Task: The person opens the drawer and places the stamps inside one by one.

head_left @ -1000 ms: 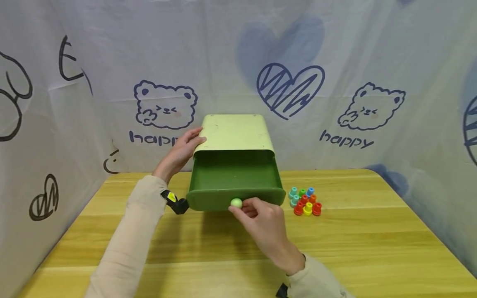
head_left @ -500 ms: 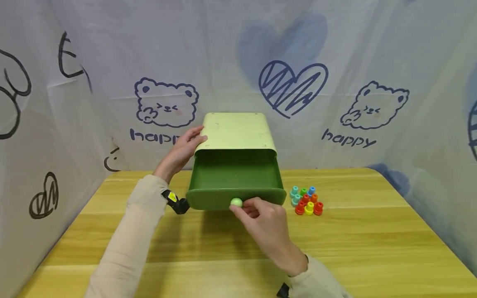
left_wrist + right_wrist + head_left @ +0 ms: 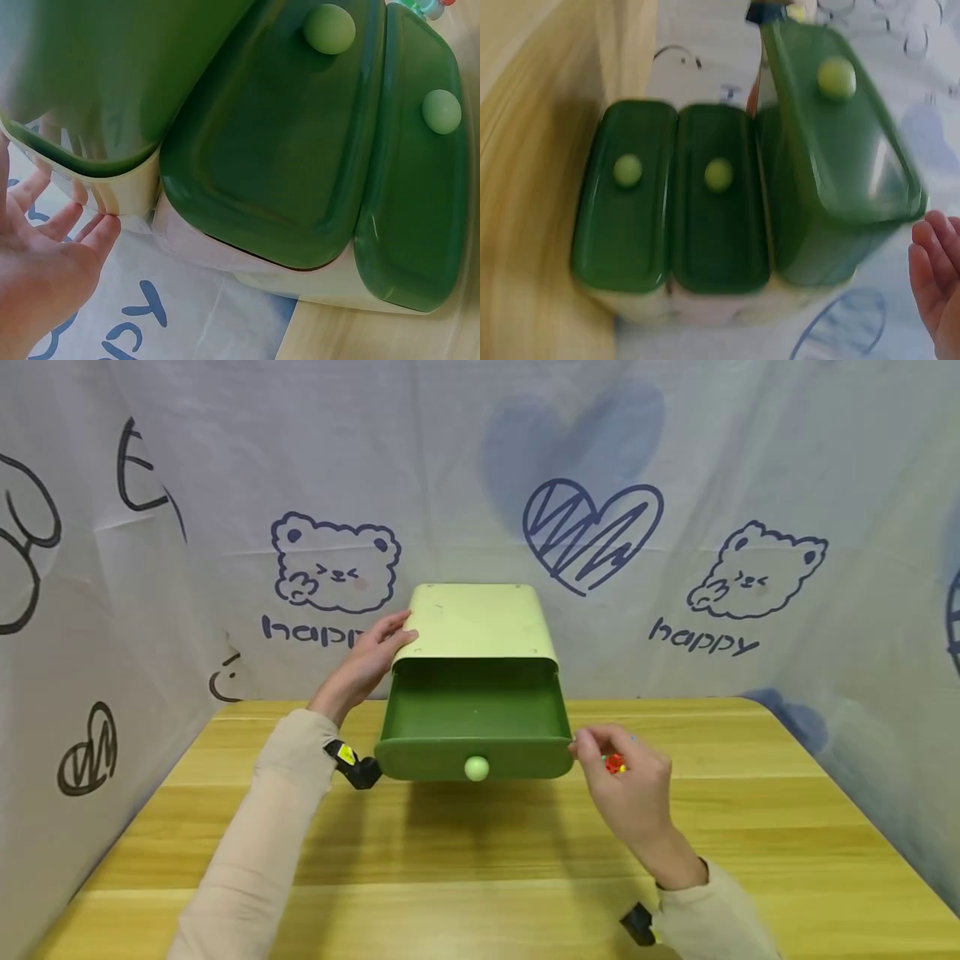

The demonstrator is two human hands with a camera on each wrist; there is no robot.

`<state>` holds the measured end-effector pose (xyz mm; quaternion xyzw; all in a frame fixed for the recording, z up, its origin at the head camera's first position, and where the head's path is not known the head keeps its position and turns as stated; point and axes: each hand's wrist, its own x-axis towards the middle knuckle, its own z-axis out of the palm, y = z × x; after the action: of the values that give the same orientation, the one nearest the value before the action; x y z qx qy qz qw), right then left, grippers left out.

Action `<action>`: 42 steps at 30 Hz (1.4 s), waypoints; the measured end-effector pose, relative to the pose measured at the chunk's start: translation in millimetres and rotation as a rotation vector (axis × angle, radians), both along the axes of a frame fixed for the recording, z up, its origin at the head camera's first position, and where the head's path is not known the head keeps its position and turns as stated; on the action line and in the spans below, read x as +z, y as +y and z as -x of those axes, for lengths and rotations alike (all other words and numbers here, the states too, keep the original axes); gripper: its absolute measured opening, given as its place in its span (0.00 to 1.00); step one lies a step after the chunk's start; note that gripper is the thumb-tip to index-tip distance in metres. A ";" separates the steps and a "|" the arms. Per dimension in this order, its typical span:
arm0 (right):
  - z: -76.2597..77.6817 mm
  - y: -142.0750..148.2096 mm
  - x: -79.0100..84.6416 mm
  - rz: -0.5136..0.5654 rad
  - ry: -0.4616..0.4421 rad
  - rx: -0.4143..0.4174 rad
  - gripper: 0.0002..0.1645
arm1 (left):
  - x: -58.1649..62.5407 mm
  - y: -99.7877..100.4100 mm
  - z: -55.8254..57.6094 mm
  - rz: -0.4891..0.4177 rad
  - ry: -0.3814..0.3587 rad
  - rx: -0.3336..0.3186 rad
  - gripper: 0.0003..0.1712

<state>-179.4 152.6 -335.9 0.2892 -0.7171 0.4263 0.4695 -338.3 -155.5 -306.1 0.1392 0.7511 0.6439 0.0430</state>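
Note:
A drawer cabinet with a pale yellow-green shell stands at the back of the table. Its green top drawer is pulled out, and the inside that shows is bare. A round light green knob sits on the drawer front. My left hand rests against the cabinet's upper left side, fingers extended along the shell, as the left wrist view also shows. Just off the drawer's right front corner is my right hand, its fingers loosely bent and holding nothing.
Below the open drawer, two more green drawers, the middle one and the bottom one, are closed. Small coloured peg-like pieces on the table are mostly hidden behind my right hand. A printed white curtain hangs close behind.
My right hand has let go of the drawer knob and moved right, now covering most of the coloured pieces. The left hand stays on the cabinet; the drawer remains out.

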 end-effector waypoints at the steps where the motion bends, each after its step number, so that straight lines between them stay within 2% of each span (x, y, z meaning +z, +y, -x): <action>1: 2.6 6.6 0.0 0.013 -0.047 -0.020 0.11 | -0.1 -0.1 0.0 -0.001 0.001 0.003 0.37; 3: 7.7 19.6 -0.4 0.030 -0.142 -0.067 0.06 | -0.4 -0.3 -0.2 0.000 0.003 0.005 0.37; 6: 14.5 36.5 -2.2 0.042 -0.285 -0.144 0.05 | -0.4 0.1 -0.6 -0.005 0.003 0.008 0.36; 11: 28.6 59.4 -10.9 0.025 -0.546 -0.227 0.12 | 0.6 0.1 -0.3 -0.009 0.013 0.010 0.36; 15: 41.9 75.5 -23.7 0.000 -0.692 -0.268 0.17 | 0.8 -0.2 0.0 -0.006 0.006 0.019 0.36; 24: 58.2 110.6 -50.8 -0.044 -0.895 -0.299 0.21 | 2.9 4.1 2.1 -0.019 0.001 0.029 0.36; 28: 60.8 120.8 -58.3 -0.080 -0.977 -0.270 0.22 | 2.7 4.6 2.6 -0.022 0.007 0.033 0.36; 34: 62.8 130.5 -73.1 -0.070 -1.092 -0.177 0.25 | 1.9 4.2 2.3 -0.006 0.007 0.046 0.36; 42: 64.5 135.6 -89.2 -0.060 -1.170 -0.144 0.24 | 1.9 1.8 -1.9 0.010 0.004 0.055 0.36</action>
<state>-243.8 288.1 -425.1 -0.0301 -0.8865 0.4616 0.0153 -336.4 -153.7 -304.2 0.1194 0.7579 0.6409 0.0243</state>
